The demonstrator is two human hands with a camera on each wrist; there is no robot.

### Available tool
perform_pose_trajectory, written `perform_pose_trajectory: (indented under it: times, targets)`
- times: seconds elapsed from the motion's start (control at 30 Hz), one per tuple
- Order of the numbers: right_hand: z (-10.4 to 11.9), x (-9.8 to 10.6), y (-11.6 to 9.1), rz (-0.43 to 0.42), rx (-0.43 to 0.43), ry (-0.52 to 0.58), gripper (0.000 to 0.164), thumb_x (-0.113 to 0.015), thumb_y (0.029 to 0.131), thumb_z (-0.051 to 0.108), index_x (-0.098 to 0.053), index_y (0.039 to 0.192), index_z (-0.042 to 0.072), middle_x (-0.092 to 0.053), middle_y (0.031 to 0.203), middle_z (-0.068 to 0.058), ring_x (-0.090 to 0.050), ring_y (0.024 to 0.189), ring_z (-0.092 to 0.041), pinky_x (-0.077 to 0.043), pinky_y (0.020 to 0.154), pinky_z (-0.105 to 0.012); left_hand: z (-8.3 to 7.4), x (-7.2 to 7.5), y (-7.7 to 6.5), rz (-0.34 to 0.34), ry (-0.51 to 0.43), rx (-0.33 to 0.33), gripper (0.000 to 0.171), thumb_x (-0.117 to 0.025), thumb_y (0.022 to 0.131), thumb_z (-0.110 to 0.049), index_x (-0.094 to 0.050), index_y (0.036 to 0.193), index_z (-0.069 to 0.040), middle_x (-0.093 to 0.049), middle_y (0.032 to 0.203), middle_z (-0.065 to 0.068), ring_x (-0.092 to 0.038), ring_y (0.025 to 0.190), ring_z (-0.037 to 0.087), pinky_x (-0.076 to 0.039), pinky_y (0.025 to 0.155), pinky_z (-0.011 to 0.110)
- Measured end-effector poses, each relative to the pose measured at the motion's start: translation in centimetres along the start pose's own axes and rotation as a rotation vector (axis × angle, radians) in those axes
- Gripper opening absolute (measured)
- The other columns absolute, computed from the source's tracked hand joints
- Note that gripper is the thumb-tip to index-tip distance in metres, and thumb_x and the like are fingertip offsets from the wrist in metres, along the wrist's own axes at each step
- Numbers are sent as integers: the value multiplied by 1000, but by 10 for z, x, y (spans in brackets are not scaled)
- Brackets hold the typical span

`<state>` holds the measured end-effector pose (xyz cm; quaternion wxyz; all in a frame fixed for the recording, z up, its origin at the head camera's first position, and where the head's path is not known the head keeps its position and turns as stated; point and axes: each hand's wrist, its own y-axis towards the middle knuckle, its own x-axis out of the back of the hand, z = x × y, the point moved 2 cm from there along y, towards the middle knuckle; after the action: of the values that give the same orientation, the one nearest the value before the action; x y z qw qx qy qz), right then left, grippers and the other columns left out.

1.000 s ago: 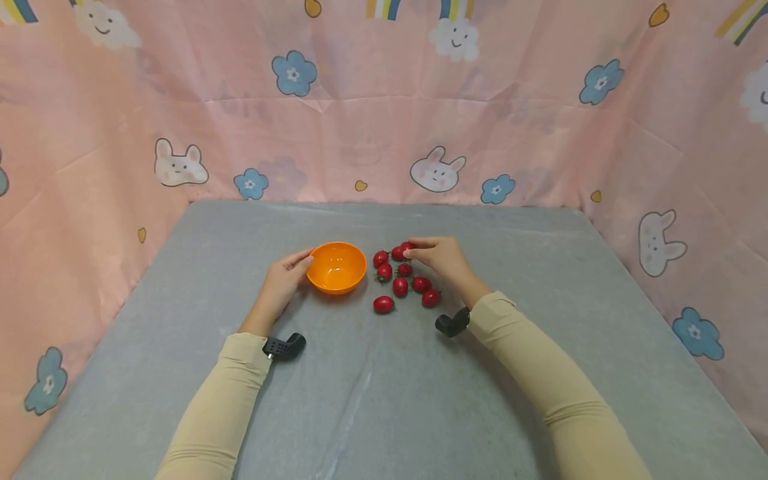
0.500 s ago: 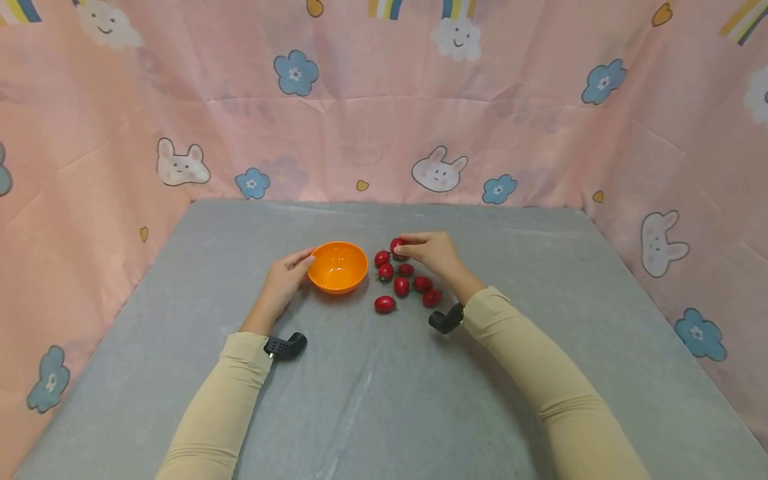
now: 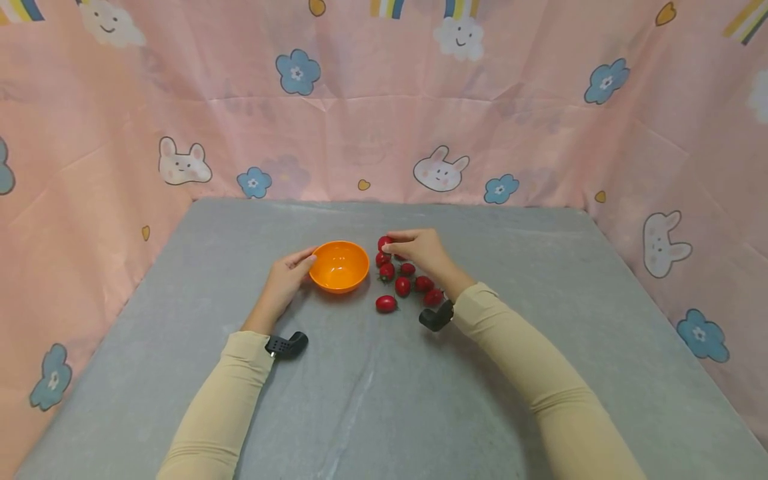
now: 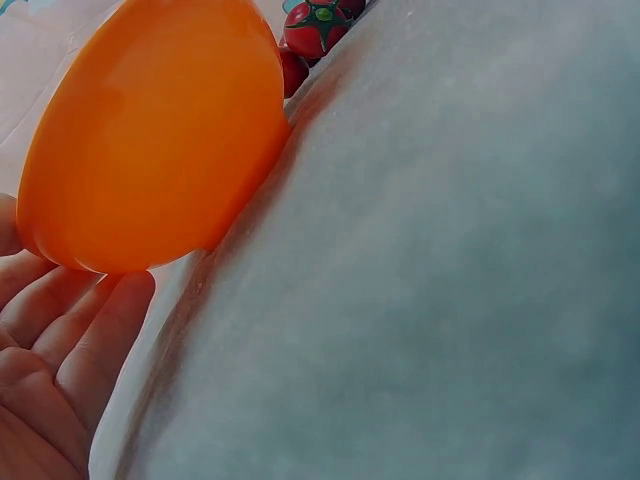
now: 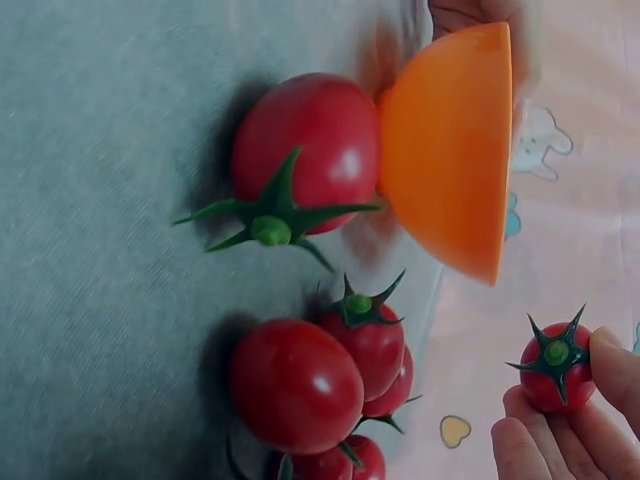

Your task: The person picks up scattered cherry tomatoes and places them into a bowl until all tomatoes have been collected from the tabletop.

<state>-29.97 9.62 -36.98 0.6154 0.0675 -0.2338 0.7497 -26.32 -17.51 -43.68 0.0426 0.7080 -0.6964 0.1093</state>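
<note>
An orange bowl (image 3: 339,267) stands upright on the grey table, with nothing visible inside. My left hand (image 3: 279,287) grips its left side, thumb at the rim and fingers against the outer wall, as the left wrist view also shows. Between thumb and fingers, my right hand (image 3: 427,255) pinches a cherry tomato (image 5: 556,362) with a green star-shaped stem. That tomato is off the table, right of the bowl. Below and around the right hand lie several other cherry tomatoes (image 3: 403,287); one may be partly hidden behind the fingers.
The grey table (image 3: 336,413) ends at a pink curtain (image 3: 360,133) printed with rabbits, flowers and clouds. Black wrist cameras (image 3: 288,345) sit on both wrists. The loose tomato nearest me (image 3: 387,304) lies a little apart from the group.
My right hand has lifted the cherry tomato from the back of the group and carried it left toward the bowl. The left hand and bowl have stayed in place.
</note>
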Motion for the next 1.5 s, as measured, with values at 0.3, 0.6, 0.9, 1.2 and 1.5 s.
perform_pose_trajectory:
  times: [0.3,0.6,0.9,1.2,1.5]
  targets:
    - [6,-7,0,13,-5,12,47,-80,85,33,-69,129,21,-67,132,-3,-64,120,-22,-47,108,-39,-1,-1,0,4,0,13,46,-54,103,-34,-54,143,-13,-54,148,7,-57,125,24,-56,88,23]
    - [14,-16,-2,25,19,-4,44,-79,85,33,-70,126,22,-67,133,-3,-58,122,-24,-46,107,-45,0,0,0,-1,-5,-4,45,-55,103,-33,-55,143,-12,-56,146,8,-60,117,20,-54,80,16]
    - [19,-27,2,17,24,-25,43,-81,84,33,-72,124,23,-66,133,-2,-62,116,-23,-49,105,-39,0,0,0,3,-2,6,45,-55,103,-34,-55,143,-13,-55,146,8,-58,125,24,-55,84,20]
    - [26,-36,1,36,7,-82,41,-80,83,37,-72,123,29,-67,132,0,-58,113,-28,-47,102,-42,1,0,1,-1,-11,-2,44,-54,103,-31,-55,142,-11,-57,145,9,-61,117,19,-54,79,15]
    - [32,-48,7,43,7,-148,39,-80,84,37,-73,121,32,-68,128,1,-57,83,-35,-40,61,-27,0,0,0,1,1,-10,45,-55,103,-32,-55,142,-11,-56,145,9,-59,122,24,-55,83,18]
